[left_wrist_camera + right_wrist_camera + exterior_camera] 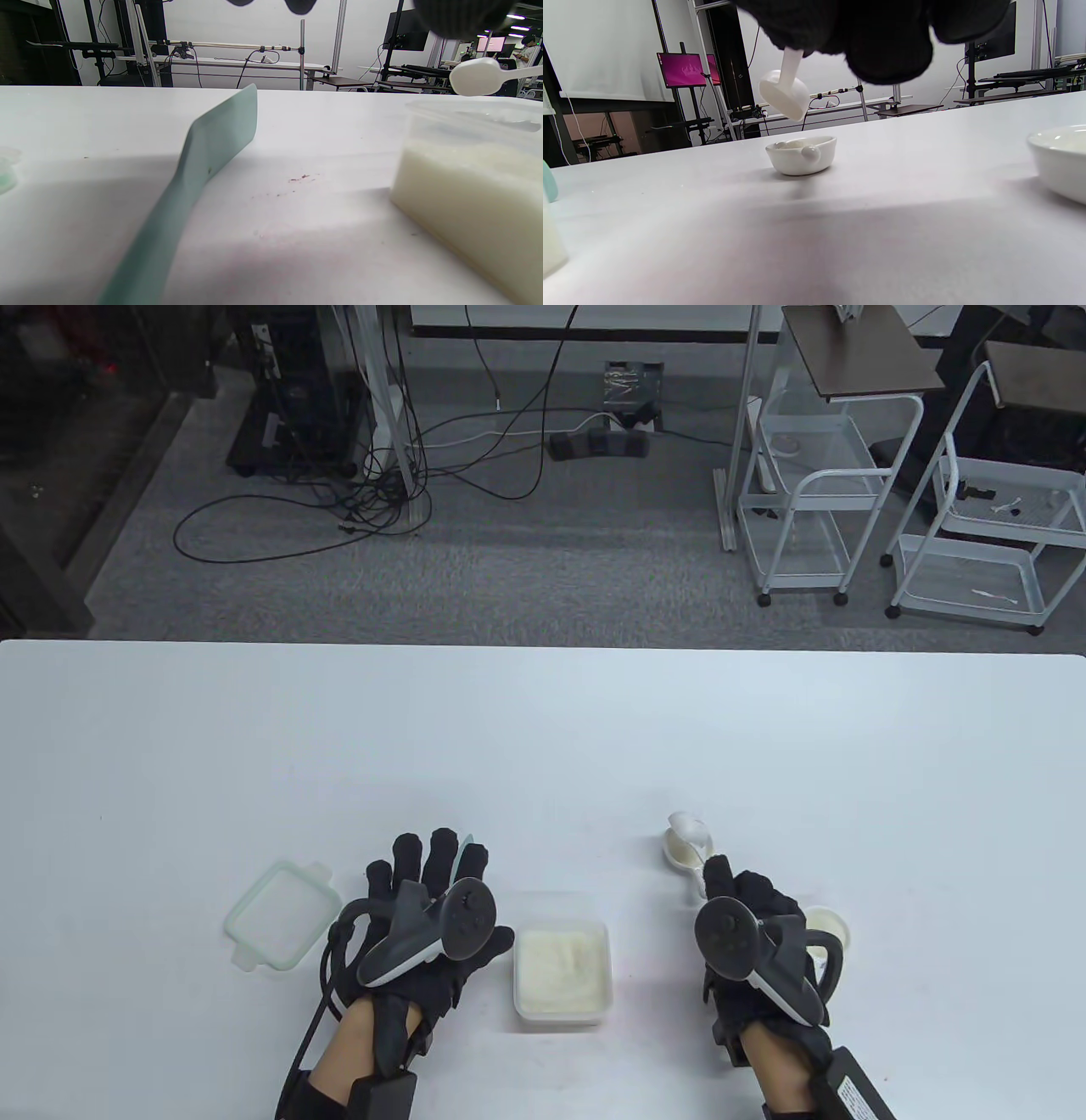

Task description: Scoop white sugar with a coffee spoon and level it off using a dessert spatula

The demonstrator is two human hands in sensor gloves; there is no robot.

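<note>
A clear tub of white sugar stands open at the table's front middle; it also shows in the left wrist view. My left hand is just left of the tub and holds the pale green dessert spatula, whose tip sticks out past the fingers, slightly raised. My right hand is to the right of the tub and grips the handle of the white coffee spoon. The spoon's bowl hangs tilted just above a small white dish. Whether there is sugar in the spoon is hidden.
The tub's green-rimmed lid lies left of my left hand. A second white bowl sits right of my right hand, partly hidden by it, and shows in the right wrist view. The far half of the white table is bare.
</note>
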